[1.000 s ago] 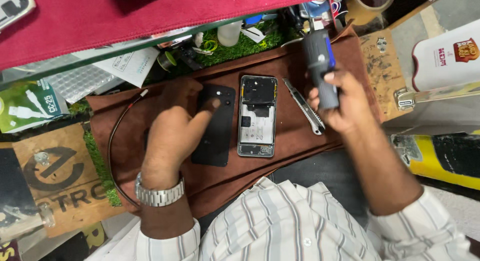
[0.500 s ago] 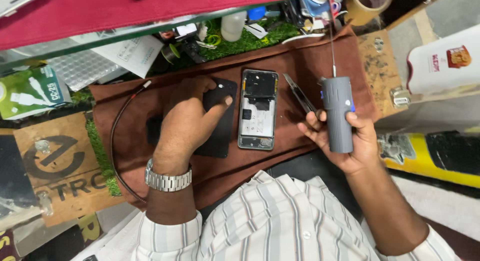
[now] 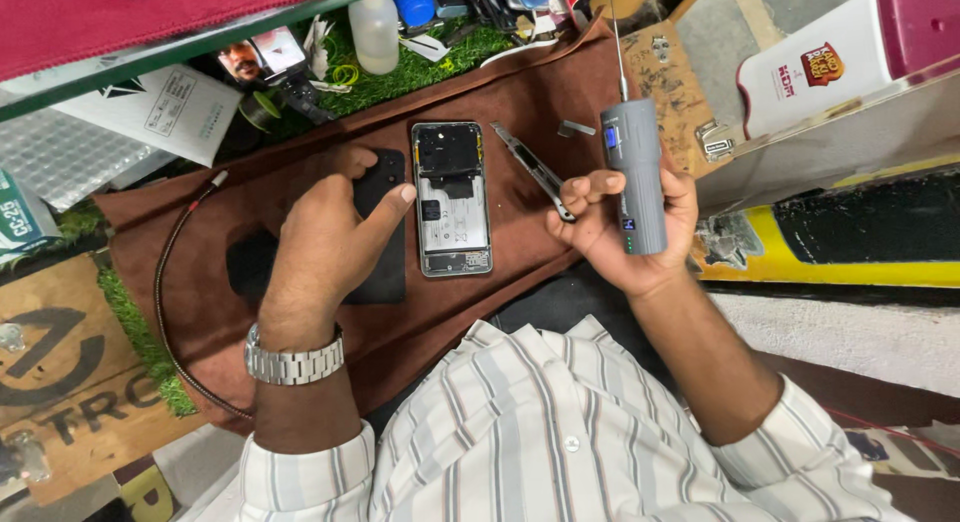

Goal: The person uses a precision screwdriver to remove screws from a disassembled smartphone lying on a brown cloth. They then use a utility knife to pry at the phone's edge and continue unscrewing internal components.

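- Since the earlier frames the right hand (image 3: 625, 222) has carried the grey cylindrical electric screwdriver (image 3: 636, 177) from high over the mat down to the mat's right edge; the left hand (image 3: 330, 227) has stayed pressed on the black back cover.
- Right hand: closed around the screwdriver's barrel, its thin bit pointing up and away from the work, thumb near the small lit display.
- Left hand: spread flat on the black rectangular phone back cover (image 3: 380, 232), index finger reaching toward the opened phone, a steel-link wristwatch (image 3: 295, 357) on the wrist. It pins the cover rather than grips it.
- Opened smartphone with its silver frame and bare internals (image 3: 452, 197) lies face down at the middle of the brown cloth mat (image 3: 540, 92), just beside the cover and not touched by either hand.
- Step in hand, as I judge it: between screws — the driver is lifted off, not engaged. The next move would call for tipping the bit down and seating it squarely on a small screw head.
- Count: one opened phone, one back cover, one driver, one pair of metal tweezers (image 3: 535, 170) lying right of the phone, and one small grey scrap (image 3: 576, 128) beyond them — possibly a shield plate, too small to tell.
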The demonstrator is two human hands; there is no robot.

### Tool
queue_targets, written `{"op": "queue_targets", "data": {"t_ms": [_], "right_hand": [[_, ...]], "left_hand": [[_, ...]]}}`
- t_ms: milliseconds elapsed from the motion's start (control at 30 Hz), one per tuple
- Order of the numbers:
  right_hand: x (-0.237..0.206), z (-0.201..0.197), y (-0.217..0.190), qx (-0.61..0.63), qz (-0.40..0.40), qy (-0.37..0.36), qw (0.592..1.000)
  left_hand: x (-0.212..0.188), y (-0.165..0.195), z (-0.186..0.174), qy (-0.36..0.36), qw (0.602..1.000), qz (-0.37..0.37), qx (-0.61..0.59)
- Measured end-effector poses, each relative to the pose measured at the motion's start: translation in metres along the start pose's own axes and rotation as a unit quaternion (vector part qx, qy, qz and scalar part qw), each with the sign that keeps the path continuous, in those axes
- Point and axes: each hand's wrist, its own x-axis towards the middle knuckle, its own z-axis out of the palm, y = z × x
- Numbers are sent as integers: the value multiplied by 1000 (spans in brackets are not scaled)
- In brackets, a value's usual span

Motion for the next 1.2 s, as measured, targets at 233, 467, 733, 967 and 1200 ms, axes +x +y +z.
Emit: {"op": "queue_targets", "data": {"t_ms": [233,467,733,967,1200], "right_hand": [[10,-11,4,-53,9,-36,998],[8,-25,3,-7,12,-2,1000],[19,-39,-2,24,20,9,999],[52,-26,-14,-15,4,79,997],[165,-3,-61,-631,-292,97,712]], "left_hand": [[6,-15,12,-103,983,-149,21],[17,-46,46,122,985,55,107],[23,-48,59,151,974,17,167],[22,-39,56,176,974,25,140],[23,-30,53,154,978,6,139]]}}
